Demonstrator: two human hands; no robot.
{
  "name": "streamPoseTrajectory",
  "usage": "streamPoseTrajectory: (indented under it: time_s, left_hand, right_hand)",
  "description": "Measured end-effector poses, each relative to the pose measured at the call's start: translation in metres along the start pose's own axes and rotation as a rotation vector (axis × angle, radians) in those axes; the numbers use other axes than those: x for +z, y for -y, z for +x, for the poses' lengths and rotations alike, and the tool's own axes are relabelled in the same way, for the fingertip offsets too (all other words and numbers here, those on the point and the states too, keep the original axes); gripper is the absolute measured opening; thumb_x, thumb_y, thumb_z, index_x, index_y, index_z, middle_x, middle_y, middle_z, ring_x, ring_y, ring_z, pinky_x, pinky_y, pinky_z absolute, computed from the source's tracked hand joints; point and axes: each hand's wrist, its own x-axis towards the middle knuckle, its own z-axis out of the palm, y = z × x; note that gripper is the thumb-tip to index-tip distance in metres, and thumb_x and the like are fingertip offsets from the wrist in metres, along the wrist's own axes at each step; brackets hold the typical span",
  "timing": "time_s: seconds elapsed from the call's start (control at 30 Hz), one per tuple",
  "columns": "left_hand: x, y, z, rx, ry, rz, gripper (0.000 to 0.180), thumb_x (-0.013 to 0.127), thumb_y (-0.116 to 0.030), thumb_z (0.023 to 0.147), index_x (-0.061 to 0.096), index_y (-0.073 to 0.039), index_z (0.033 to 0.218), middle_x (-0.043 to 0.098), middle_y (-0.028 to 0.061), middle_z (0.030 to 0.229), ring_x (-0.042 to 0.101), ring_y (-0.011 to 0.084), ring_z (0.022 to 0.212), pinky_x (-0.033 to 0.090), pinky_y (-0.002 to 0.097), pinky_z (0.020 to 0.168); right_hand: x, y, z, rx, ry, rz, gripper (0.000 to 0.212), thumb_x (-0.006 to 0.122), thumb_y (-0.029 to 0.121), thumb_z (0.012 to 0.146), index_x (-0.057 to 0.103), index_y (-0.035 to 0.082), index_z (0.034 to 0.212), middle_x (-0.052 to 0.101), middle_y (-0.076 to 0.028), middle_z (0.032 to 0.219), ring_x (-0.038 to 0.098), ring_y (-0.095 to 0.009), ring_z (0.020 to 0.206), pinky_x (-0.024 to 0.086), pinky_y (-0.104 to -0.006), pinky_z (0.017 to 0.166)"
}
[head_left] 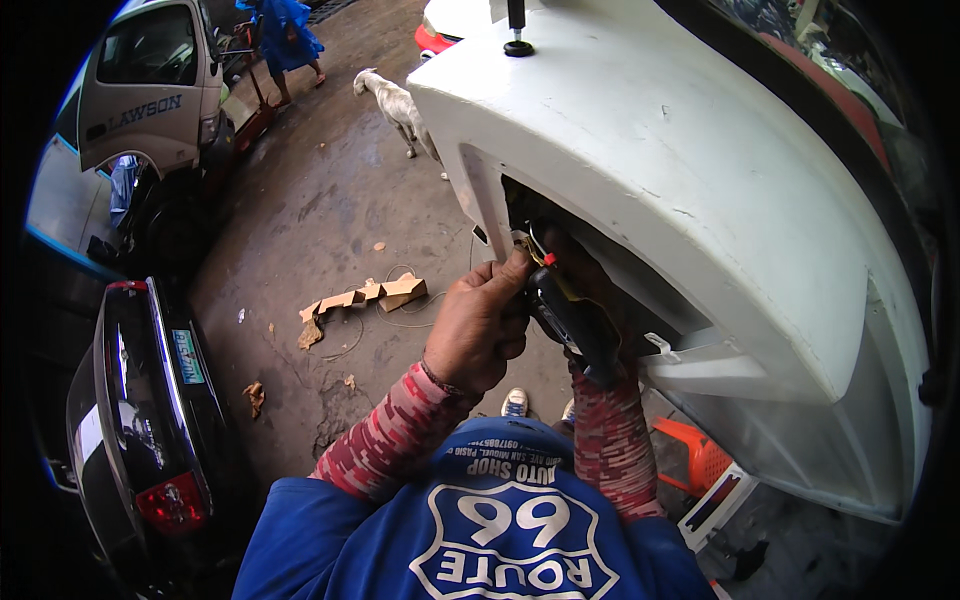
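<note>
Just at the dark recess (640, 282) in the white panel (690, 140), the left hand (478, 325) pinches a yellowish piece (522, 241); whether the shadowed right hand (588, 272) grasps anything, I can't tell.

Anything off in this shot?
Yes. A white dog stands loose beside the white body panel, unexpected around vehicle work. A jagged tan strip lies on the ground like discarded scrap. The panel's outer face has small dark scuffs.

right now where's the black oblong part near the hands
The black oblong part is just right of centre in the head view, immediately right of the left hand, by the opening in the white panel.
</note>
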Motion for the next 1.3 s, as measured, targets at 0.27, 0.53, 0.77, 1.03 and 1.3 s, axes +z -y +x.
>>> streamPoseTrajectory:
  time_s: [0.27,0.53,0.77,1.03,1.3]
  left_hand:
    - [0.003,0.004,0.017,0.632,-0.240,0.311,0.039,0.082,-0.016,0.085,0.052,0.000,0.105,0.050,-0.0057,0.065,0.045,0.0028,0.056,0.034,0.0191,0.050]
    - [-0.012,0.015,0.032,0.834,-0.087,0.438,0.040,0.078,-0.016,0.089,0.056,0.003,0.117,0.067,0.0043,0.088,0.061,0.0076,0.078,0.047,0.0207,0.067]
    - [-0.022,0.018,0.039,0.877,-0.006,0.386,0.037,0.077,-0.022,0.090,0.060,-0.001,0.115,0.067,0.0050,0.105,0.063,0.0123,0.098,0.052,0.0261,0.088]
    - [-0.023,0.020,0.035,0.919,-0.034,0.370,0.029,0.078,-0.010,0.088,0.058,0.001,0.107,0.066,0.0033,0.095,0.062,0.0084,0.083,0.050,0.0215,0.072]
    - [-0.026,0.021,0.023,0.921,-0.021,0.317,0.028,0.076,-0.006,0.089,0.058,0.002,0.108,0.066,0.0045,0.096,0.064,0.0098,0.087,0.052,0.0232,0.078]
  right_hand:
    - [0.007,0.019,0.020,0.151,-0.027,-0.024,0.041,0.061,0.035,0.098,0.061,-0.001,0.118,0.065,-0.007,0.087,0.059,-0.009,0.068,0.050,-0.0240,0.056]
    - [0.000,0.009,0.025,0.178,-0.053,-0.056,0.047,0.064,0.042,0.096,0.060,0.001,0.118,0.068,-0.008,0.088,0.066,-0.011,0.070,0.054,-0.0262,0.058]
    - [0.002,0.021,0.018,0.352,0.054,0.330,0.042,0.062,0.035,0.099,0.059,0.000,0.122,0.069,-0.010,0.091,0.067,-0.014,0.071,0.056,-0.0278,0.061]
    - [0.025,0.024,0.001,0.149,-0.050,0.124,0.037,0.059,0.028,0.100,0.061,-0.003,0.121,0.068,-0.011,0.089,0.066,-0.013,0.071,0.055,-0.0256,0.062]
    - [0.043,0.023,-0.012,0.116,-0.085,0.315,0.036,0.054,0.018,0.102,0.054,-0.007,0.128,0.065,-0.016,0.105,0.067,-0.017,0.084,0.058,-0.0280,0.070]
